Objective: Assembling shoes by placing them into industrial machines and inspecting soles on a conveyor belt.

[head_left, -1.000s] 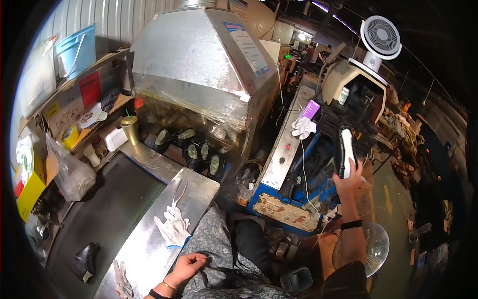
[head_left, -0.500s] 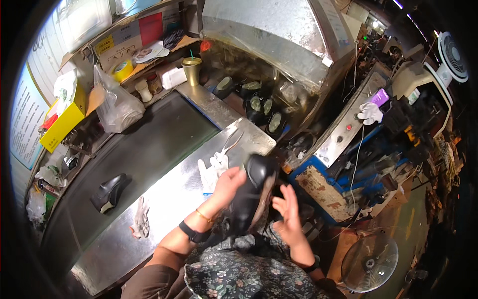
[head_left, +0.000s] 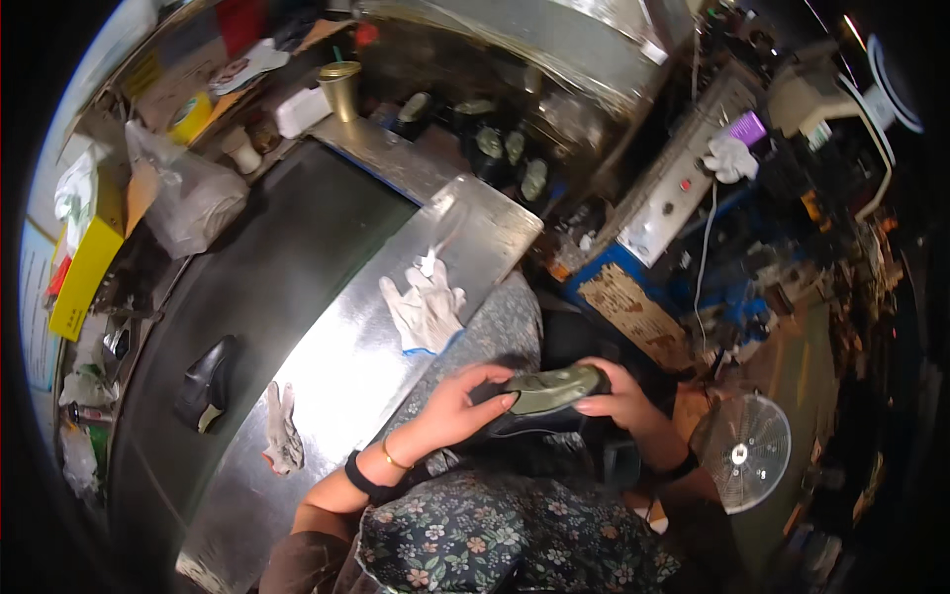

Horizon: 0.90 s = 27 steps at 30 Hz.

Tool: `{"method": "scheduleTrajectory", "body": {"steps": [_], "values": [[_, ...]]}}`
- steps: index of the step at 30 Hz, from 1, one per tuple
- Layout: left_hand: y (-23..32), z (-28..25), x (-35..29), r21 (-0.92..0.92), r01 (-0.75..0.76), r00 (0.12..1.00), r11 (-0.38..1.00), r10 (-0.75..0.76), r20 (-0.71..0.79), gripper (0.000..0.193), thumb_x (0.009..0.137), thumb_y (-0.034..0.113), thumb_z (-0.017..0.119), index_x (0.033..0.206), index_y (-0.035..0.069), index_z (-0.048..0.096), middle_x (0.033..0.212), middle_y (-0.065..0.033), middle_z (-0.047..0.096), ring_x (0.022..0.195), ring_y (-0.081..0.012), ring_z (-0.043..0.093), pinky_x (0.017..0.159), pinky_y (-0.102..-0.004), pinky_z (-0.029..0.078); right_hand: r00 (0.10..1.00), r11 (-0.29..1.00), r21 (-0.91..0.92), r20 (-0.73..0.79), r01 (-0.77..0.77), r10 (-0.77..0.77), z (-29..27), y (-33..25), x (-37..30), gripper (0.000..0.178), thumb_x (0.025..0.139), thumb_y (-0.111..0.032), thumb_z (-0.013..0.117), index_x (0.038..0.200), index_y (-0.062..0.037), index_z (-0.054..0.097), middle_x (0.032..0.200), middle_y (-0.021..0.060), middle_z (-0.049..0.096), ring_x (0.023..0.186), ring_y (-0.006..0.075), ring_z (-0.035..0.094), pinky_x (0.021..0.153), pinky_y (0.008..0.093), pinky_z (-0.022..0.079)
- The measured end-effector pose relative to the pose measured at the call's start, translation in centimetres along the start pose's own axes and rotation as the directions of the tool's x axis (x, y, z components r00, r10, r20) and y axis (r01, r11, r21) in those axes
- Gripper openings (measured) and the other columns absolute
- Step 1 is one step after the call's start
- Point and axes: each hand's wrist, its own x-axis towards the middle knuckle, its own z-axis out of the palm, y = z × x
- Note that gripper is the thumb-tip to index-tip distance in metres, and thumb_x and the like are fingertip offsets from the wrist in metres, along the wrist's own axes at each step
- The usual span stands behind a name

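Over my lap, a black shoe on a green shoe last (head_left: 549, 392) lies sideways with the last's green top facing up. My left hand (head_left: 463, 404) is closed on one end of it, thumb on the near side. Around the other end, my right hand (head_left: 625, 398) has its fingers and thumb wrapped. On the metal ledge left of my hands lies a white work glove (head_left: 424, 309) with a blue cuff. A second, soiled glove (head_left: 283, 432) rests further down that ledge. Another black shoe (head_left: 206, 384) sits on the dark conveyor belt (head_left: 287, 247).
Several shoes on lasts (head_left: 489, 142) stand beneath the metal hood at the back. A gold tumbler (head_left: 339, 94) with a straw is beside the belt's far end. To the right are a blue-framed machine (head_left: 633, 307) and a round fan (head_left: 740, 453). A yellow box (head_left: 87, 259) stands far left.
The black shoe has turned from upright to lying sideways, green side up, and come lower. My right hand, open beside it before, now grips it. The view has shifted.
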Motion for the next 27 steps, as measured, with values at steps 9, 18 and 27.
{"method": "scheduleTrajectory", "body": {"steps": [9, 18, 27], "values": [[-3.9, -10.9, -10.0, -0.187, 0.290, 0.739, 0.939, -0.344, -0.580, 0.016, 0.092, 0.006, 0.066, 0.105, -0.002, 0.067, 0.100, -0.0070, 0.070, 0.093, -0.0146, 0.066, 0.086, -0.0279, 0.051, 0.913, 0.693, 0.699, -0.380, 0.179, 0.147, 1.5, 2.7, 12.4, 0.039, 0.088, -0.024, 0.060, 0.123, -0.0074, 0.055, 0.125, 0.0128, 0.056, 0.116, 0.0348, 0.056, 0.088, 0.0689, 0.048], [-5.3, -13.2, -16.7, -0.250, 0.282, 0.553, 0.926, -0.370, -0.747, 0.009, 0.092, 0.008, 0.067, 0.098, 0.001, 0.066, 0.090, -0.0011, 0.067, 0.084, -0.0074, 0.061, 0.077, -0.0224, 0.048, 0.719, 0.826, -0.437, -0.436, 0.357, -0.542, 5.0, -3.8, 40.4, 0.044, 0.089, -0.022, 0.070, 0.126, -0.0012, 0.059, 0.111, 0.0118, 0.068, 0.099, 0.0177, 0.063, 0.087, 0.0311, 0.049], [-7.1, -28.7, -19.6, 0.729, 0.666, 0.732, 0.156, 0.050, -0.679, 0.080, 0.063, 0.008, 0.081, 0.135, 0.007, 0.048, 0.146, -0.0213, 0.042, 0.135, -0.0428, 0.040, 0.110, -0.0485, 0.037, 0.974, 0.918, -0.343, -0.034, 0.200, -0.225, 12.0, 8.3, 14.8, 0.018, 0.087, -0.009, 0.069, 0.102, -0.0003, 0.071, 0.096, 0.0118, 0.073, 0.084, 0.0168, 0.069, 0.074, 0.0289, 0.054]]}}
